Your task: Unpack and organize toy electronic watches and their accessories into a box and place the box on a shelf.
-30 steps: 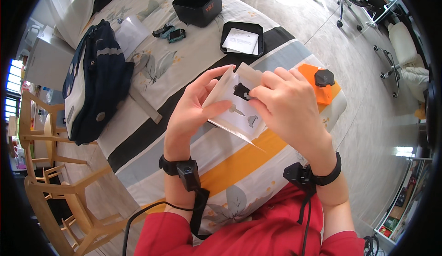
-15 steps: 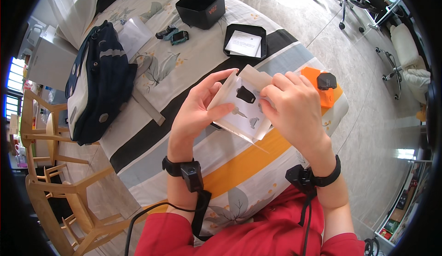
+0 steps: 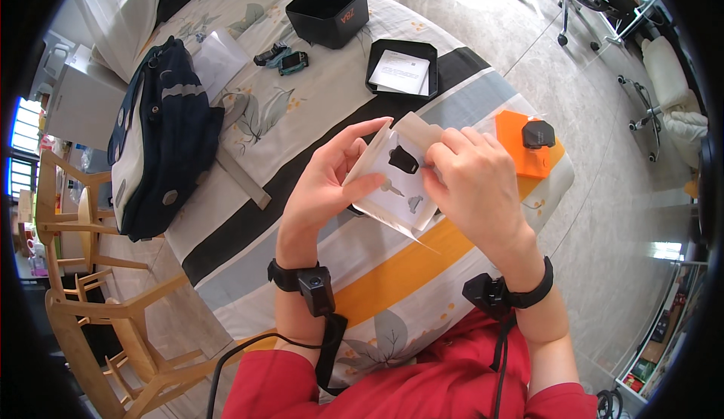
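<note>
A small white carton (image 3: 375, 205) with an open flap is held up over the table between my hands. Its face carries a black shape and grey pictures of small parts. My left hand (image 3: 315, 181) grips its left side, thumb across the front and fingers behind. At the upper right edge, my right hand (image 3: 477, 187) has its fingers closed on the carton beside the black shape. To the right of that hand lies an orange block-shaped thing (image 3: 511, 134) with a black angular piece (image 3: 538, 134) on it. A dark thing under the carton is mostly hidden.
A black open box (image 3: 326, 21) and a black tray (image 3: 377, 49) holding white papers (image 3: 401, 70) stand at the back. Left of them are a small strapped device (image 3: 292, 61), white sheets (image 3: 219, 58) and a navy backpack (image 3: 177, 140). Wooden chairs (image 3: 139, 328) stand at the left.
The carton sits slightly lower in view, and my right hand has shifted a little downward at its edge. Both hands keep their hold; the things on the table have stayed put.
</note>
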Motion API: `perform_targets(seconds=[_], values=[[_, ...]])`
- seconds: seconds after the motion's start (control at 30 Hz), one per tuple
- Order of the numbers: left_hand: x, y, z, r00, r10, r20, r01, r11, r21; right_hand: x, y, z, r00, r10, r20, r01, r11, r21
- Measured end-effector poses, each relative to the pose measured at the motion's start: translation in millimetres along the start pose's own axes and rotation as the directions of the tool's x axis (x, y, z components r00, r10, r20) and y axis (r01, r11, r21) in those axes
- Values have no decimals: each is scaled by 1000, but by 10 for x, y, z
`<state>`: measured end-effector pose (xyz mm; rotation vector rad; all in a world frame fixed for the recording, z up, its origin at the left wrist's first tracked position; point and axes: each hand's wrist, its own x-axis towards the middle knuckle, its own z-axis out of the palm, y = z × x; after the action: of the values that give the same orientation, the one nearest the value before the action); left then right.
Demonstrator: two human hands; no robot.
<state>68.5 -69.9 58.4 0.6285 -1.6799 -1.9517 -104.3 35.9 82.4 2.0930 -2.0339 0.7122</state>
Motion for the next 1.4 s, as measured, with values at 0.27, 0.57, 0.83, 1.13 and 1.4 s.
perform_targets(seconds=[0.27,0.57,0.83,1.13,1.4], values=[[5,-5,-15,1000,-22,-15,22,1000,20,5,20,-5,998,49,-51,-41,990,132],[-13,-12,-131,988,15,-155,-18,1000,-20,-85,135,-169,945,315,-89,-247,865,437],[-34,-8,-274,969,81,-232,-85,996,-6,-442,468,140,987,115,108,-123,990,67],[-28,1,-222,979,75,-190,-79,997,-17,-546,204,148,967,54,248,-113,966,231],[-38,20,-208,987,62,-146,-69,997,-42,-556,215,145,925,148,350,-266,909,320]])
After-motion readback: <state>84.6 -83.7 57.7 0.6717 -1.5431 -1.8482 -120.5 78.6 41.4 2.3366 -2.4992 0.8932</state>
